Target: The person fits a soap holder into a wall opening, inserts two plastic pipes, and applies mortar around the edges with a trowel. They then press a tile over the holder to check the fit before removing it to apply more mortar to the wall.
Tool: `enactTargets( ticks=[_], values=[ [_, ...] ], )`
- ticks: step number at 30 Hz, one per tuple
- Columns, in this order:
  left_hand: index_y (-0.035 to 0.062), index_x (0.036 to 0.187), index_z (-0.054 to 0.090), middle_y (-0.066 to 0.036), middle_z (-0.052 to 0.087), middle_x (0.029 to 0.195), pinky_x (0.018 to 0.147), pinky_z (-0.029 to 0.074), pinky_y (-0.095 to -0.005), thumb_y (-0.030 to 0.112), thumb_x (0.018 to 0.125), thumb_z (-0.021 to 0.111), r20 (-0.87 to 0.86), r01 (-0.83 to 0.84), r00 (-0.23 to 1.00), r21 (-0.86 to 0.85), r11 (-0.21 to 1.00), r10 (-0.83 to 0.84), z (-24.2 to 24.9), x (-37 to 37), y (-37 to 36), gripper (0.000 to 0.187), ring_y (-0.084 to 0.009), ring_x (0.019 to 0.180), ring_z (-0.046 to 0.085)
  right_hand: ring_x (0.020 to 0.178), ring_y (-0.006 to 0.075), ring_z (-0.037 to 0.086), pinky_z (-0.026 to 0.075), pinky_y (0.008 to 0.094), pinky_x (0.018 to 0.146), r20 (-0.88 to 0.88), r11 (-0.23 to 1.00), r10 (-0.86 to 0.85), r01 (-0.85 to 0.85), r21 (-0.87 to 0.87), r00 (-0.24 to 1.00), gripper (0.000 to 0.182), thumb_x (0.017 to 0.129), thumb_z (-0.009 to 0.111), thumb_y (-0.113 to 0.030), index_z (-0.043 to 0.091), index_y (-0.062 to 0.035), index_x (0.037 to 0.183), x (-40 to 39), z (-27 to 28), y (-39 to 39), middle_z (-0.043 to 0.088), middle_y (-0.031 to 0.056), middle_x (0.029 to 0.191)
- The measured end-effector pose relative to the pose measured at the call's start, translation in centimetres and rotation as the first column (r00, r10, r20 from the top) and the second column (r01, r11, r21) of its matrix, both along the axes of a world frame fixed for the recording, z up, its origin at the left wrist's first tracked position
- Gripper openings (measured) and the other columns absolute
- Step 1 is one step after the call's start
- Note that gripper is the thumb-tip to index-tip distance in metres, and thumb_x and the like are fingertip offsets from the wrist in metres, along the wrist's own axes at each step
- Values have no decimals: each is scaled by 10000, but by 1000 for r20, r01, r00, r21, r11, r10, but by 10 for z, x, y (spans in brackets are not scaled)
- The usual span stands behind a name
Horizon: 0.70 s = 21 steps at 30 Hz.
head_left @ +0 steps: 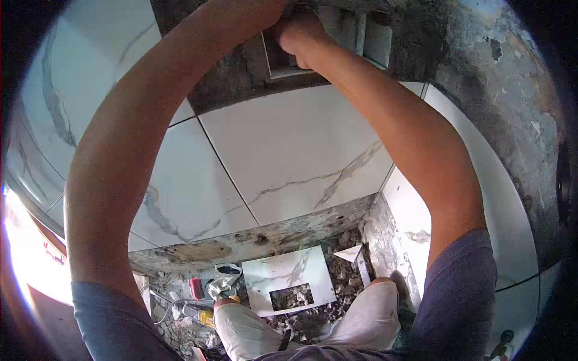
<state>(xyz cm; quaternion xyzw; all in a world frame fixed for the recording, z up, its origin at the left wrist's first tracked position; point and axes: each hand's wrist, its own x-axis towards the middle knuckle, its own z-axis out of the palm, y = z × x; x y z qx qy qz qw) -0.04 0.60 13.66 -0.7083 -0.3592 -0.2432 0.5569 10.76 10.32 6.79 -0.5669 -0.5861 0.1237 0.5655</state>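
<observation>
Two knees are bending closest to the camera, in pale trousers, over a rubble-strewn floor. Lying on that rubble, near the foot of the wall, is a marble-look tile with a rectangular cutout, and a smaller offcut is leaning toward the corner on its right. Toward the left edge of the floor a yellow-handled tool and a red object are sitting among scraps (too small to identify further).

Rising from there, large white veined wall tiles are covering the wall up to a band of bare grey mortar. Both arms are reaching up over the tiles to a recessed box set into that mortar at the top edge of the tiled area. The right hand is pressing a small tile piece against the left side of the recess, its grip closing on the piece's upper part. The left hand is meeting it there, but its fingers are hidden behind the arm, so I cannot tell whether its grip is apart or together.

Doing this step well, as I judge it, is asking for steady, even pressure, keeping the piece's lower edge level with the tile course beneath and flush with the recess edge while it is seating.
</observation>
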Motion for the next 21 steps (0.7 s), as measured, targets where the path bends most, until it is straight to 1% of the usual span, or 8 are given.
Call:
enactTargets(
  ticks=[2,4,5,6,7,17,19,21],
  values=[
    [108,1415,298,-257,320,1402,1016,300,-591,227,856,606,23,55,998,19,998,-55,1,0,4,649,-469,1283,304,999,297,574,444,380,813,93,998,-67,66,17,993,369,910,504,-205,517,10,1210,1,0,10,585,185,1147],
    [100,1406,313,-262,340,1389,1002,314,-597,244,875,579,-14,25,1000,-4,1000,-25,4,0,8,611,-471,1274,319,1006,302,570,438,385,821,689,952,-293,133,278,663,379,912,494,-202,496,7,1228,8,2,18,588,173,1136],
    [100,1406,313,-262,340,1389,1002,314,-597,244,875,579,-13,21,1000,-5,1000,-21,4,-1,12,611,-471,1274,319,1006,302,570,438,385,821,690,952,-290,129,276,663,379,912,494,-202,496,7,1228,1,5,5,588,173,1136],
    [99,1405,317,-263,347,1385,998,319,-598,245,876,579,-2,33,999,40,999,-32,3,0,15,608,-470,1270,327,1016,305,564,434,386,834,338,993,-43,4,116,940,375,914,491,-206,500,12,1219,-10,12,-24,589,169,1128],
    [98,1404,321,-265,353,1380,993,323,-600,246,878,579,7,47,999,83,995,-47,2,1,17,605,-469,1265,335,1027,308,557,430,388,846,-123,984,180,-178,23,976,371,917,488,-210,504,16,1211,-16,15,-43,589,164,1120],
    [106,1413,303,-257,318,1408,1010,305,-595,252,861,608,-14,84,996,30,996,-83,1,-4,-2,648,-464,1280,315,1084,227,503,402,382,909,-96,975,222,-219,36,970,408,876,560,-230,503,-4,1211,-5,2,-52,544,126,1209],
    [98,1418,285,-247,301,1419,1021,298,-584,249,839,635,-33,-41,999,41,998,42,1,-2,-1,693,-458,1288,302,1111,230,485,380,388,937,-136,915,380,-394,-93,915,458,870,575,-251,485,-1,1243,3,1,-55,543,142,1212],
    [90,1421,271,-242,294,1422,1025,296,-580,246,827,648,-36,-50,998,48,998,51,-1,-1,-3,721,-459,1291,294,1103,239,496,398,398,914,-90,951,277,-286,-121,957,466,854,584,-230,486,14,1238,3,-1,-64,542,159,1208]
  ],
)
